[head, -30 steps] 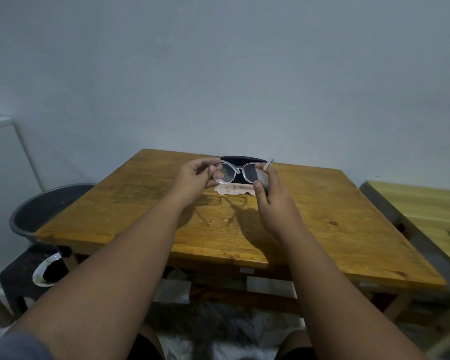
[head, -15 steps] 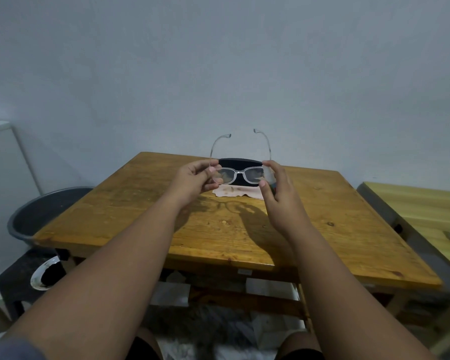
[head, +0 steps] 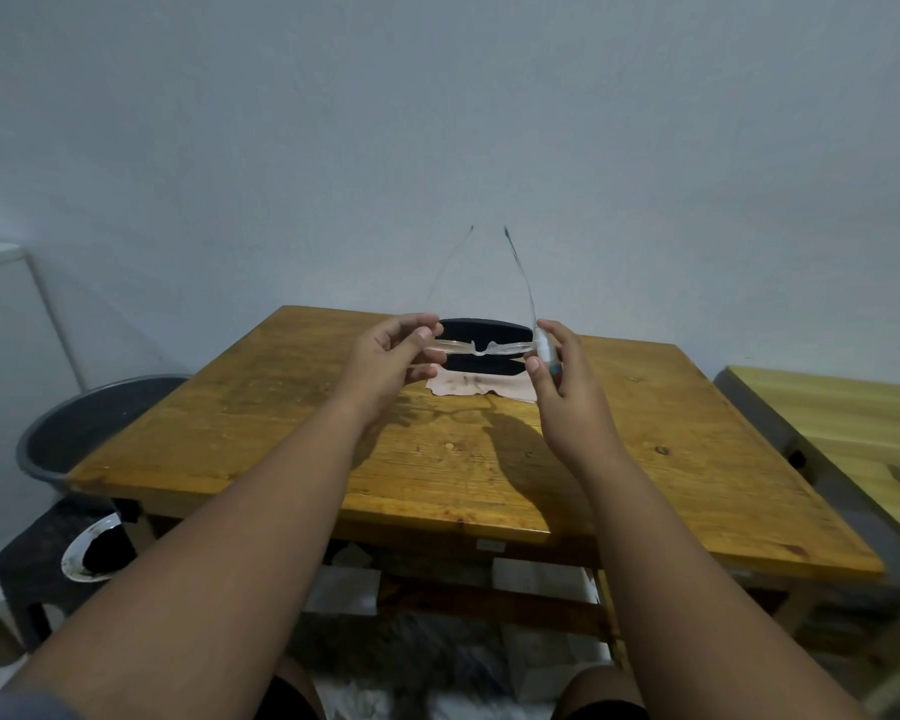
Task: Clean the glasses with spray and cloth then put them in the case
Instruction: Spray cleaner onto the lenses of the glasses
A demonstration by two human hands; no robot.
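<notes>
Both hands hold the glasses (head: 481, 348) in the air above the bench (head: 292, 433), in front of the dark case (head: 484, 328). The frame's long axis runs left to right, seen nearly edge-on, and its temple arms are unfolded, pointing up and away. The left hand (head: 385, 356) pinches the frame's left end between its fingers. The right hand (head: 562, 381) pinches the right end, apparently with a small spray bottle (head: 547, 356) tucked in its fingers. A pink cloth (head: 476, 388) lies flat on the bench against the case.

Plain home rm: worn wood table (head: 437, 459), wash basin (head: 89, 433), bare wall.
</notes>
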